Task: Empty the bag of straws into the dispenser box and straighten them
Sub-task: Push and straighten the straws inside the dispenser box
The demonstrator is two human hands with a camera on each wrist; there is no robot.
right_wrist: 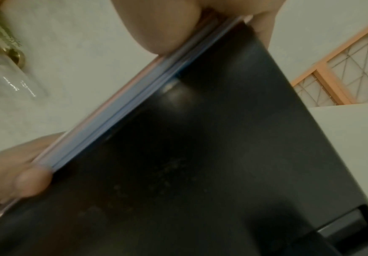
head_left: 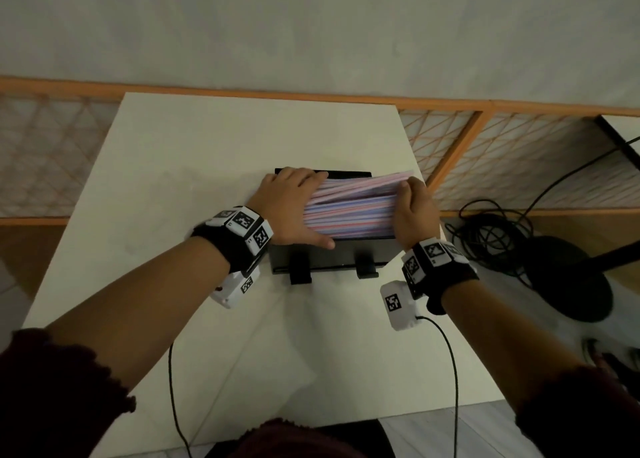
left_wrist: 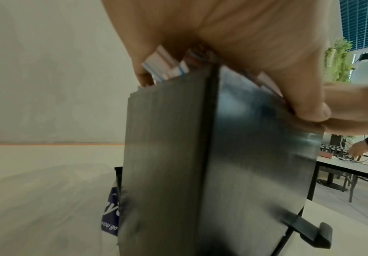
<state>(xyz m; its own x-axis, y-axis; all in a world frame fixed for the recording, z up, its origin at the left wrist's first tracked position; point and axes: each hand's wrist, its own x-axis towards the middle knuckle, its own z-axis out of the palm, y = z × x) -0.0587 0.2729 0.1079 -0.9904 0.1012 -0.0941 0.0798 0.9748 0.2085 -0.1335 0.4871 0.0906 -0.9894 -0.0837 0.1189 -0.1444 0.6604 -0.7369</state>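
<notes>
The straws (head_left: 349, 208) — pink, blue and white — lie heaped lengthwise in the open top of the black dispenser box (head_left: 332, 253), which stands near the middle of the white tabletop (head_left: 194, 167). Most of them run level from one end of the box to the other, but a few at the back are skewed, their right ends rising above the far right corner of the box. The left hand (head_left: 294, 208) is spread flat against the left ends of the straws, fingers reaching over the back edge of the box and the thumb stretched along its front rim; this grip is flat and pressing rather than closed round anything. The right hand (head_left: 412, 212) meets the opposite ends, with its fingers curved over the raised tips and its thumb toward the front — the right wrist view shows a thumb resting on the top edge of the stack, so the grip looks lightly curled on the straws. From the left wrist view the straw ends show just under the palm above the box's dark side wall, and a white and blue printed bag (left_wrist: 110, 216) lies on the tabletop behind the box. Two black hooks (head_left: 299, 267) jut from the front of the box. Past the tabletop's right edge, black cables (head_left: 491, 236) coil on the floor.
</notes>
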